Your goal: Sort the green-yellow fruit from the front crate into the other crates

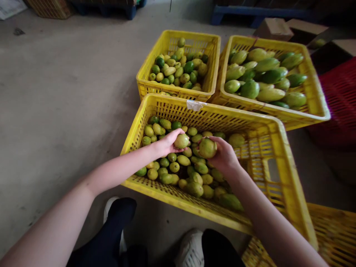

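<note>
Both hands are over the large yellow crate (pixel 222 115) in front of me, which holds many green and yellow lemons (pixel 183 160). My left hand (pixel 168 144) is closed around a round, pale yellow-green lemon (pixel 181 141). Just to the right, a larger greenish lemon (pixel 207 148) is gripped in my right hand (pixel 223 155), whose fingers lie partly behind the fruit. The two held lemons are close together but apart. Loose lemons lie below and around both hands, thickest on the crate's left and middle.
Behind stand two more yellow crates: the left crate (pixel 144 79) has small lemons, the right crate (pixel 317 85) larger, longer citrus fruits. A red crate (pixel 338 96) and cardboard boxes (pixel 274 29) are at the right. Another yellow crate (pixel 333 230) sits low at the right.
</note>
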Motion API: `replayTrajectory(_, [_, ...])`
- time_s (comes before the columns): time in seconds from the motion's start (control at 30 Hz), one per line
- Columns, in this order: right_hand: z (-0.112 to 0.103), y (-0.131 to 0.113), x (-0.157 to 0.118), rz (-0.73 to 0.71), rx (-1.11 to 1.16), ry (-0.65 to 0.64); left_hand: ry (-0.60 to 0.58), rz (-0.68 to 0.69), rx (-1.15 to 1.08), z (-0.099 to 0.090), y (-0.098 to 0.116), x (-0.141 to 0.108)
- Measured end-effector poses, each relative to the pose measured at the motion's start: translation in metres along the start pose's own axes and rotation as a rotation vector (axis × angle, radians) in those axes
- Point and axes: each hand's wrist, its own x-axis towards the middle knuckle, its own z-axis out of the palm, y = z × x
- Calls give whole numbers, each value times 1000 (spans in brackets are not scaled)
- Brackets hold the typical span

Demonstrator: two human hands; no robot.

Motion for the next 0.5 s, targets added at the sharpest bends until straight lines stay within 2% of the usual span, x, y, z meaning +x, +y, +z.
replayTrajectory(0.13, [2,-2,-4,54,52,19,0,-25,-12,0,-1,0])
replayTrajectory(0.27, [4,-3,-7,38,37,-14,-4,-38,-13,0,-3,2])
replayTrajectory(0.5, [6,-5,-8,45,42,14,14,-58,22,-2,-5,7])
